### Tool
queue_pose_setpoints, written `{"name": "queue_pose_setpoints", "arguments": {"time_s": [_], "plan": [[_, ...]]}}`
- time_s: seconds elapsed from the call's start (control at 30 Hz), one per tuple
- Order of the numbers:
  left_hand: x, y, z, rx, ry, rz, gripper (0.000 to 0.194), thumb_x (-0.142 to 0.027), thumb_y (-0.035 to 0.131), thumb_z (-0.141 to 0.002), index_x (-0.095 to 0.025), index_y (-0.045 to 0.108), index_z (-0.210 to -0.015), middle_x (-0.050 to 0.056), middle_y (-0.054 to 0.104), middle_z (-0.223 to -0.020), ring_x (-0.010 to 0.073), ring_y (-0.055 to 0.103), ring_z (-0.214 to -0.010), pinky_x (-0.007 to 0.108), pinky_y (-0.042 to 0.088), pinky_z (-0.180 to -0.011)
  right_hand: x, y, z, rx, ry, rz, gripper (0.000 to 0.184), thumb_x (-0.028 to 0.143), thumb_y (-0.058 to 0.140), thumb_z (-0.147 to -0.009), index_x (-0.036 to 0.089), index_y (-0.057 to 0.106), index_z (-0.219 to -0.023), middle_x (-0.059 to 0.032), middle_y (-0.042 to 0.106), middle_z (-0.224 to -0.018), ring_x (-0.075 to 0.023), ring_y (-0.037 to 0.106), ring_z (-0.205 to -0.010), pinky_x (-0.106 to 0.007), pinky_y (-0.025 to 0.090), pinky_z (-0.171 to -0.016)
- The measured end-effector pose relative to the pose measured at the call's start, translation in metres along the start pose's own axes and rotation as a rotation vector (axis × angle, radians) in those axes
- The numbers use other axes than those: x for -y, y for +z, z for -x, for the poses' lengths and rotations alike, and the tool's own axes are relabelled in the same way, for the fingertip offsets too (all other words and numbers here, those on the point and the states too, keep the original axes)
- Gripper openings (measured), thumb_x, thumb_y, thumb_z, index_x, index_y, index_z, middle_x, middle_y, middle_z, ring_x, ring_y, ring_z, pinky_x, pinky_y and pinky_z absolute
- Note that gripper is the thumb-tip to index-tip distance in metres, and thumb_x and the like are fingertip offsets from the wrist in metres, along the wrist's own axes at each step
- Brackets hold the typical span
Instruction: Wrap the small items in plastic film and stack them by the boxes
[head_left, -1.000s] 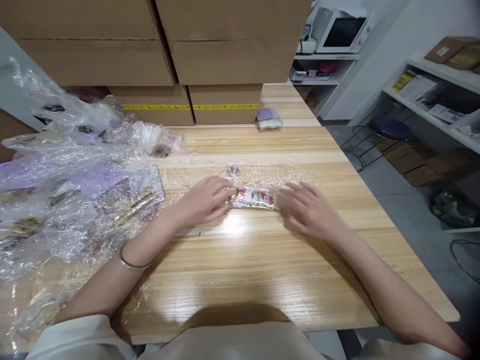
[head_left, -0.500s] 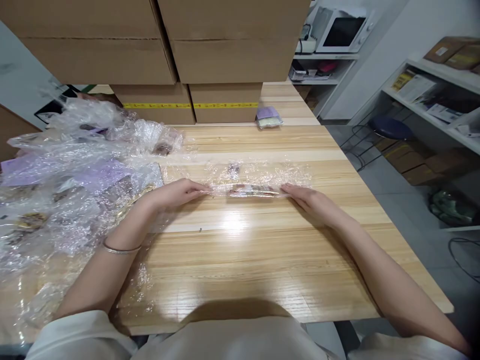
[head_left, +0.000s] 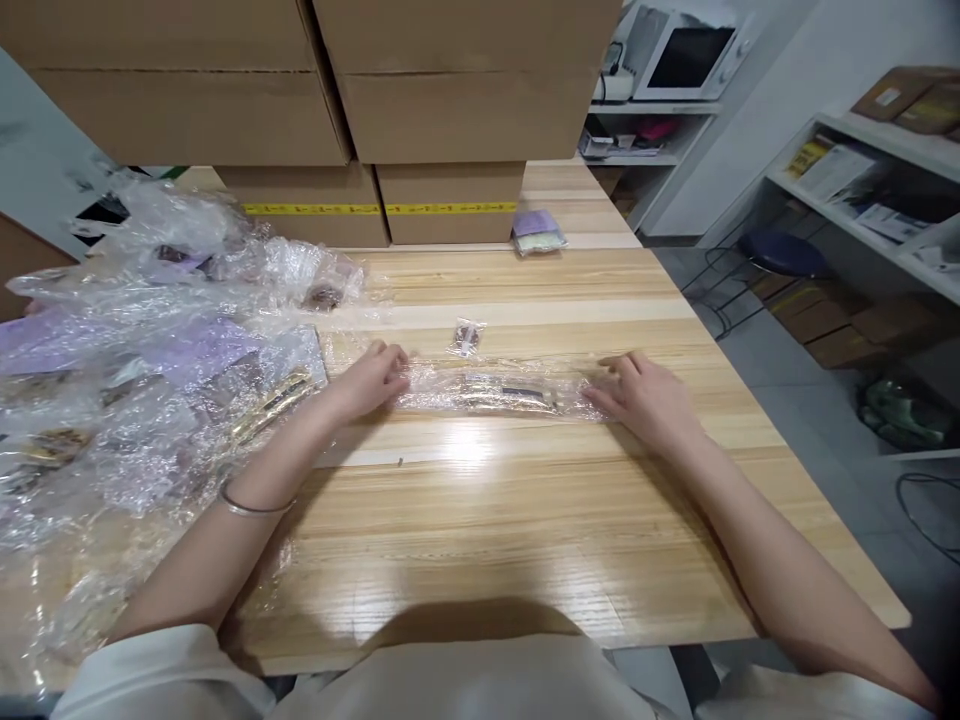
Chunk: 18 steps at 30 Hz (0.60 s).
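Observation:
A narrow strip of clear plastic film (head_left: 442, 388) lies crosswise on the table, wrapped around a slim flat item (head_left: 517, 393) with a dark band and gold-toned edges; its kind is unclear through the glare. My left hand (head_left: 373, 378) has its fingers curled onto the strip's left end. At the right end, my right hand (head_left: 649, 400) bends its fingers around the film, thumb low and fingertips above. Just beyond the strip sits a small clear packet (head_left: 466, 338) with something dark brown inside.
Crumpled plastic-wrapped items (head_left: 172, 360) are heaped on the left, beside my left forearm. Cardboard boxes (head_left: 450, 205) with yellow tape stand along the back. A purple and pale green packet (head_left: 538, 232) lies before them. The wooden table's (head_left: 525, 530) right edge borders a floor with a stool (head_left: 784, 255).
The film's far part has come down off the small packet, leaving a narrower strip nearer to me. Both hands have curled more, and the wrapped item now shows a different face.

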<state>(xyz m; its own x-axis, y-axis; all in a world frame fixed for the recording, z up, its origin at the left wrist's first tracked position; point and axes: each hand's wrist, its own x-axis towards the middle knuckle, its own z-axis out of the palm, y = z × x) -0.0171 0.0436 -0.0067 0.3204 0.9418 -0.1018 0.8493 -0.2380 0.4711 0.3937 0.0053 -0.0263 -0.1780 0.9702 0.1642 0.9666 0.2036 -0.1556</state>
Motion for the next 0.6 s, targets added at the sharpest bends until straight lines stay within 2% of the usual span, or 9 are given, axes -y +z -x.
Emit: {"name": "queue_pose_setpoints", "arguments": {"time_s": [0.03,0.07,0.1,0.17,0.23,0.37,0.47,0.53,0.6], "plan": [[-0.007,0.003,0.003,-0.111,0.054,-0.087,0.034,-0.037,0.058,-0.088,-0.016,0.063,-0.114,0.015,0.060,-0.115,0.0290,0.061,-0.105,0.044,0.049,-0.093,0.004,-0.002,0.002,-0.058,-0.089,0.033,0.033,0.042,0.056,-0.091,0.016,0.069,-0.107,-0.0156,0.071,-0.106,-0.0321,0.066,-0.095,-0.045,0.049,-0.082],[-0.015,0.005,0.006,-0.164,0.140,-0.151,0.037,-0.034,0.058,-0.089,-0.017,0.060,-0.122,0.016,0.056,-0.125,0.0310,0.056,-0.116,0.048,0.044,-0.100,0.008,-0.005,0.005,-0.064,-0.199,0.019,0.032,0.039,0.055,-0.092,0.016,0.068,-0.110,-0.0159,0.070,-0.112,-0.0320,0.065,-0.102,-0.045,0.048,-0.088],[-0.022,0.006,0.009,-0.131,0.254,-0.180,0.040,-0.034,0.057,-0.091,-0.019,0.058,-0.128,0.015,0.054,-0.132,0.0310,0.052,-0.123,0.049,0.041,-0.105,0.012,-0.007,0.008,-0.022,-0.308,-0.027,0.032,0.037,0.055,-0.092,0.017,0.067,-0.113,-0.0143,0.069,-0.116,-0.0305,0.064,-0.108,-0.044,0.048,-0.092],[-0.033,0.009,0.015,0.066,0.471,-0.171,0.044,-0.035,0.055,-0.093,-0.024,0.053,-0.136,0.011,0.053,-0.140,0.0277,0.049,-0.129,0.045,0.039,-0.109,0.017,-0.008,0.013,0.104,-0.456,-0.134,0.037,0.034,0.057,-0.091,0.021,0.063,-0.124,-0.0097,0.069,-0.123,-0.0262,0.063,-0.116,-0.040,0.049,-0.097],[-0.036,0.013,0.018,0.194,0.546,-0.141,0.048,-0.031,0.051,-0.094,-0.027,0.048,-0.142,0.008,0.052,-0.145,0.0242,0.050,-0.130,0.040,0.040,-0.110,0.019,-0.003,0.017,0.127,-0.471,-0.153,0.041,0.028,0.054,-0.091,0.022,0.060,-0.131,-0.0082,0.067,-0.128,-0.0236,0.061,-0.121,-0.037,0.049,-0.100],[-0.030,0.016,0.014,0.130,0.411,-0.160,0.042,-0.024,0.037,-0.097,-0.025,0.058,-0.134,0.008,0.063,-0.135,0.0247,0.062,-0.117,0.040,0.046,-0.101,0.016,0.007,0.013,0.049,-0.424,-0.035,0.033,0.018,0.045,-0.093,0.020,0.068,-0.117,-0.0096,0.072,-0.118,-0.0261,0.067,-0.111,-0.041,0.050,-0.097],[-0.023,0.011,0.010,0.095,0.320,-0.127,0.037,-0.025,0.037,-0.096,-0.021,0.067,-0.116,0.008,0.072,-0.115,0.0242,0.068,-0.099,0.036,0.049,-0.087,0.013,0.003,0.009,0.105,-0.358,-0.011,0.029,0.019,0.044,-0.092,0.020,0.070,-0.104,-0.0094,0.076,-0.102,-0.0257,0.072,-0.091,-0.036,0.053,-0.078],[-0.021,0.007,0.008,0.077,0.273,-0.077,0.033,-0.025,0.037,-0.093,-0.020,0.069,-0.100,0.005,0.075,-0.098,0.0217,0.067,-0.085,0.032,0.047,-0.076,0.013,-0.003,0.008,0.130,-0.266,-0.035,0.028,0.020,0.041,-0.091,0.020,0.068,-0.098,-0.0077,0.076,-0.090,-0.0238,0.071,-0.077,-0.032,0.049,-0.067],[-0.022,0.007,0.006,0.069,0.227,-0.047,0.031,-0.024,0.037,-0.090,-0.020,0.066,-0.086,0.002,0.072,-0.081,0.0195,0.064,-0.071,0.029,0.043,-0.066,0.014,-0.007,0.007,0.147,-0.174,-0.082,0.027,0.022,0.040,-0.090,0.021,0.065,-0.100,-0.0055,0.075,-0.082,-0.0227,0.068,-0.068,-0.031,0.045,-0.060]]}}
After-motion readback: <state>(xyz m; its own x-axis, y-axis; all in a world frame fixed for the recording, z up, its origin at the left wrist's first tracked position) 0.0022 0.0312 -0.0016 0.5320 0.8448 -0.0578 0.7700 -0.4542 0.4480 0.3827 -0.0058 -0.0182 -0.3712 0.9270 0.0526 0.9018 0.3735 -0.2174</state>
